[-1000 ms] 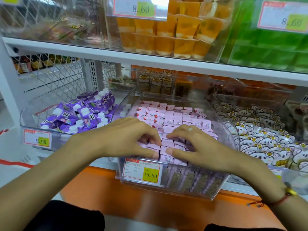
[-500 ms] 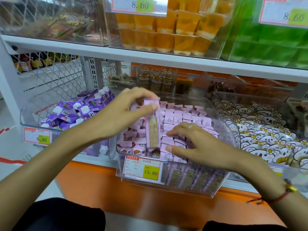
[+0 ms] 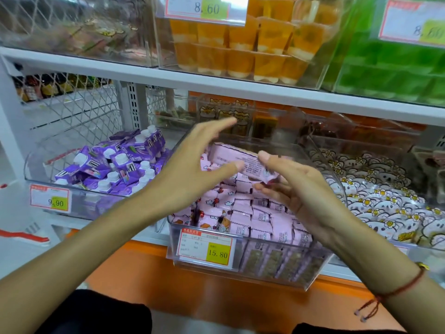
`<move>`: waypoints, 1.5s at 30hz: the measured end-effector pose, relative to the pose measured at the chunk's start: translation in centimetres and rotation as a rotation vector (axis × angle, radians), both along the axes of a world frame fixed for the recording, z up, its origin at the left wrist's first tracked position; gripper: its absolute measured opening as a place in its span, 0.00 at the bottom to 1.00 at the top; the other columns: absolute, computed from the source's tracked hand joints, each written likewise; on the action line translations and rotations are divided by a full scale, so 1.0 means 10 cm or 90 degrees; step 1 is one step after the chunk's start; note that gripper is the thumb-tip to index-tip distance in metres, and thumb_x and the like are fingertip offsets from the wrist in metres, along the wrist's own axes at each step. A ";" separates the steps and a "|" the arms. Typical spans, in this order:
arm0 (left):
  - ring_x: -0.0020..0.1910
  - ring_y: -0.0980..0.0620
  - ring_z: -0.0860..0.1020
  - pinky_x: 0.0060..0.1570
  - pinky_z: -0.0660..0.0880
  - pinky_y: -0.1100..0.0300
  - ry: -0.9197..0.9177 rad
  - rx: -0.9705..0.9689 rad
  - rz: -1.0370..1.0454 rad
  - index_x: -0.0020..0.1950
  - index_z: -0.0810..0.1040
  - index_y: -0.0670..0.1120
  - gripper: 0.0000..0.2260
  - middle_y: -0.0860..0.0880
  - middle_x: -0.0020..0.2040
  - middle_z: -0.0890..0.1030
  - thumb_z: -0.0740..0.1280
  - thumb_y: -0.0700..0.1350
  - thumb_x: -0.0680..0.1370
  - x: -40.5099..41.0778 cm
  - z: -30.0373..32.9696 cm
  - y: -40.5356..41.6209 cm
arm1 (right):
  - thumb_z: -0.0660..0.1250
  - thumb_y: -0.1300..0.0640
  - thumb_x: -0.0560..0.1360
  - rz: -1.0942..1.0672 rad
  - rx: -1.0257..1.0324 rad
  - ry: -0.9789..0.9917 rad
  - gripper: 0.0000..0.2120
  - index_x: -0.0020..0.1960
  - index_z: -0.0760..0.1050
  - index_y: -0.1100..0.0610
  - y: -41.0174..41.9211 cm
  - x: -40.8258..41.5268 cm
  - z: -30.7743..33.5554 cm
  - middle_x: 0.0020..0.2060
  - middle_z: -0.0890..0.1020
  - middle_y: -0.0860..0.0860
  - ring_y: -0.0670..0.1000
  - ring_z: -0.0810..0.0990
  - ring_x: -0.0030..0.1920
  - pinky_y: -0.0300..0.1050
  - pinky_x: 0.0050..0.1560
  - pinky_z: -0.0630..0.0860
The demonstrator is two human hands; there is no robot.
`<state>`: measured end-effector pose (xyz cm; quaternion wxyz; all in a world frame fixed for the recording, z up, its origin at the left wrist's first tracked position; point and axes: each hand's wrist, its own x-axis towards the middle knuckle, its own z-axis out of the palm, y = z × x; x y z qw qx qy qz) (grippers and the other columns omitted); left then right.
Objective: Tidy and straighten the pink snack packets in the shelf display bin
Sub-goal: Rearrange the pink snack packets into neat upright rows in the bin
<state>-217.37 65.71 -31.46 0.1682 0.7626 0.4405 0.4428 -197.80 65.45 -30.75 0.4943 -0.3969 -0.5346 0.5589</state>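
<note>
A clear display bin point(image 3: 240, 277) on the lower shelf holds several pink snack packets point(image 3: 252, 213) in rows, with those at the left lying less neatly. One pink packet point(image 3: 243, 160) is raised flat above the bin between my hands, printed back up. My right hand point(image 3: 296, 189) pinches its right end, thumb on top and fingers underneath. My left hand point(image 3: 192, 169) is at its left end with fingers stretched straight toward the shelf back, and its thumb touches the packet's near edge.
A bin of purple drink cartons point(image 3: 115, 165) stands to the left and a bin of white character packets point(image 3: 375, 201) to the right. A 15.80 price tag point(image 3: 206, 247) hangs on the pink bin's front. Orange jelly cups point(image 3: 240, 51) fill the shelf above.
My left hand pulled a pink packet out of the bin and lifted it. The packet turned from upright to flat. My right hand rose from the rows and took its right end.
</note>
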 end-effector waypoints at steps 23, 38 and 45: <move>0.48 0.70 0.77 0.51 0.76 0.60 0.299 -0.076 0.014 0.50 0.80 0.62 0.20 0.67 0.45 0.81 0.69 0.68 0.63 -0.31 0.13 -0.15 | 0.68 0.57 0.75 -0.182 -0.018 0.092 0.09 0.52 0.72 0.59 0.13 0.17 -0.05 0.38 0.83 0.55 0.49 0.82 0.37 0.35 0.40 0.80; 0.36 0.73 0.72 0.30 0.64 0.74 0.510 -0.039 0.039 0.47 0.79 0.61 0.08 0.65 0.34 0.75 0.72 0.58 0.69 -0.32 0.06 -0.13 | 0.70 0.47 0.72 -0.033 0.380 -0.526 0.15 0.51 0.65 0.45 -0.13 0.01 0.02 0.38 0.79 0.48 0.41 0.78 0.35 0.37 0.36 0.76; 0.49 0.65 0.77 0.50 0.75 0.59 0.292 -0.118 -0.024 0.50 0.71 0.62 0.17 0.64 0.47 0.78 0.73 0.47 0.68 -0.33 0.04 -0.16 | 0.64 0.42 0.75 -0.034 0.532 -0.819 0.18 0.61 0.68 0.47 -0.18 -0.30 -0.33 0.57 0.68 0.43 0.45 0.68 0.53 0.41 0.40 0.66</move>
